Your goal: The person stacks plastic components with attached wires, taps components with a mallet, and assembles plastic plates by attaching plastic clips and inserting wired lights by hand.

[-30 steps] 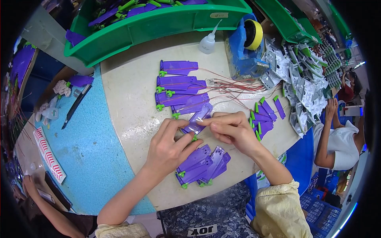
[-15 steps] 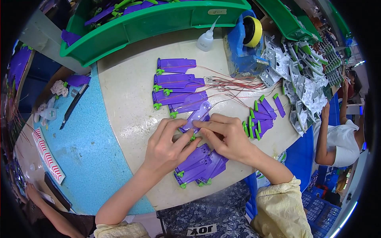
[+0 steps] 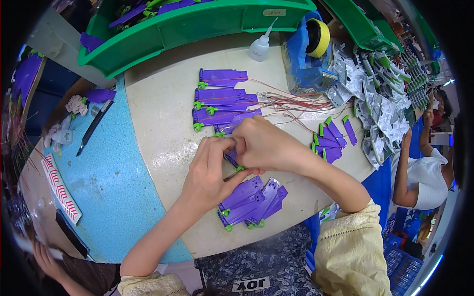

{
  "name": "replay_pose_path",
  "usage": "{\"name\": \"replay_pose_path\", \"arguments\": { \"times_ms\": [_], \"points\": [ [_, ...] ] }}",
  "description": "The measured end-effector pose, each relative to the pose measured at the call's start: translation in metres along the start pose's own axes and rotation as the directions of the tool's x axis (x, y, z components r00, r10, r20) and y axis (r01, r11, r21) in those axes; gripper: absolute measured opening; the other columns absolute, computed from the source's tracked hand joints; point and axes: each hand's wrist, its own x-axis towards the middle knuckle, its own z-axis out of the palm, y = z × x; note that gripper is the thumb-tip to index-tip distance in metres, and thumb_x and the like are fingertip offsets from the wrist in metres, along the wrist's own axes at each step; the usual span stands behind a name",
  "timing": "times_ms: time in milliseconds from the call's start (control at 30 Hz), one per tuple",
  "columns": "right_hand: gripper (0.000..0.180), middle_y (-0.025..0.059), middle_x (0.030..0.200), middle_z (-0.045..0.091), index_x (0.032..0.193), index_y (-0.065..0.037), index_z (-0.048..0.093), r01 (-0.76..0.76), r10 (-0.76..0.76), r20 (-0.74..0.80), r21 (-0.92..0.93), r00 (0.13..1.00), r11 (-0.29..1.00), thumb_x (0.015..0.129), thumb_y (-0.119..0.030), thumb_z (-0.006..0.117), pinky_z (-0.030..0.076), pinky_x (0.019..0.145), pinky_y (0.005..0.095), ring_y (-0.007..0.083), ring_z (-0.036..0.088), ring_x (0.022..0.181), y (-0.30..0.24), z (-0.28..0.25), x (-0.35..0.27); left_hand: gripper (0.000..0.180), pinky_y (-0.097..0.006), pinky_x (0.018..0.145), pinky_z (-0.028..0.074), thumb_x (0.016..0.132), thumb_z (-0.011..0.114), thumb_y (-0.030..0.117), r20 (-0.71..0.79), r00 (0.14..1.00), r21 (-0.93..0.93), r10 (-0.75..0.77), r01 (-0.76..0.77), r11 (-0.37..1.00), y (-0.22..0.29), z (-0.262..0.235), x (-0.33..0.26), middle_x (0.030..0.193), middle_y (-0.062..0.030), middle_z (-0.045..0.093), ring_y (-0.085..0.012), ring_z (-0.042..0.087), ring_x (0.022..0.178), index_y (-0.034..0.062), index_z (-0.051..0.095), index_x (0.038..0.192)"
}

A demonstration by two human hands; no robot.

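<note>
Between my hands, over the middle of the table, is a purple plastic piece (image 3: 231, 159) with a green end, mostly hidden by fingers. My left hand (image 3: 207, 165) is closed on its left side, thumb beneath. My right hand (image 3: 261, 143) has its fingers curled over the far side of the same piece, and its fingertips are hidden. Just beyond, a column of similar purple pieces (image 3: 219, 96) with green knobs has thin red wires (image 3: 296, 102) running right. Nearer me lies a fanned pile of purple pieces (image 3: 252, 200).
Along the back stands a green bin (image 3: 197, 27) of purple and green parts. A white squeeze bottle (image 3: 258, 49) and a blue tape dispenser (image 3: 303, 59) are beside it. Silver parts (image 3: 368, 98) heap at right. A knife (image 3: 94, 128) lies left. Other people work at both sides.
My right hand has turned over and moved up and left, now covering most of the held purple piece. My left hand stays on it. The view has shifted slightly.
</note>
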Motion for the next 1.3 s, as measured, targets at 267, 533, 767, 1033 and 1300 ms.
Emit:
{"name": "replay_pose_path", "arguments": {
  "times_ms": [267, 533, 767, 1033, 1300],
  "points": [
    [0.005, 0.0215, 0.079, 0.064, 0.077, 0.004, 0.063, 0.109, -0.232, -0.640, -0.226, 0.733, 0.968, 0.078, 0.001, 0.066, 0.052, 0.061, 0.0421, 0.0341, 0.066, 0.065, 0.016, -0.017, -0.012, 0.034, -0.041, 0.082, 0.044, 0.065, 0.076, 0.004, -0.109, 0.991, 0.323, 0.072, -0.034, 0.946, 0.003, -0.022, 0.008, 0.101, -0.0149, 0.056, -0.0331, 0.051, 0.094, 0.0007, 0.059, 0.094],
    [0.008, 0.0166, 0.086, 0.061, 0.086, 0.003, 0.065, 0.055, -0.500, -0.564, -0.625, 0.657, 0.778, 0.078, 0.002, 0.066, 0.052, 0.072, 0.0433, 0.0345, 0.063, 0.080, 0.057, -0.039, 0.010, 0.029, -0.037, 0.069, 0.052, 0.066, 0.081, 0.018, 0.284, 0.918, -0.057, 0.279, -0.274, 0.960, 0.021, -0.048, -0.016, 0.094, -0.0092, 0.060, -0.0293, 0.059, 0.085, 0.0037, 0.067, 0.088],
    [0.026, 0.0103, 0.086, 0.057, 0.090, -0.001, 0.056, 0.451, -0.607, -0.533, -0.407, 0.589, 0.795, 0.072, 0.013, 0.068, 0.048, 0.055, 0.0276, 0.0211, 0.061, 0.066, -0.021, -0.010, -0.057, 0.036, -0.035, 0.074, 0.052, 0.071, 0.074, 0.006, 0.079, 0.996, 0.340, 0.042, -0.067, 0.938, 0.019, -0.037, -0.026, 0.106, -0.0102, 0.062, -0.0269, 0.058, 0.089, 0.0038, 0.069, 0.106],
    [0.008, 0.0142, 0.078, 0.062, 0.082, 0.003, 0.066, 0.255, -0.267, -0.339, -0.079, 0.902, 0.964, 0.077, 0.000, 0.071, 0.050, 0.060, 0.0387, 0.0293, 0.064, 0.066, 0.012, 0.034, -0.040, 0.057, -0.038, 0.075, 0.052, 0.071, 0.074, -0.004, -0.005, 1.000, 0.052, 0.002, -0.002, 0.999, 0.014, -0.007, -0.017, 0.104, -0.0184, 0.059, -0.0316, 0.060, 0.090, -0.0034, 0.052, 0.124],
    [0.008, 0.0164, 0.074, 0.061, 0.085, 0.005, 0.068, 0.229, -0.242, -0.293, -0.081, 0.925, 0.970, 0.079, -0.001, 0.070, 0.047, 0.059, 0.0369, 0.0274, 0.063, 0.065, 0.018, 0.030, -0.034, 0.053, -0.036, 0.072, 0.053, 0.072, 0.077, -0.002, -0.049, 0.997, -0.082, -0.055, 0.051, 0.995, 0.010, -0.006, -0.017, 0.097, -0.0168, 0.060, -0.0270, 0.063, 0.083, -0.0027, 0.054, 0.119]
  ]
}}
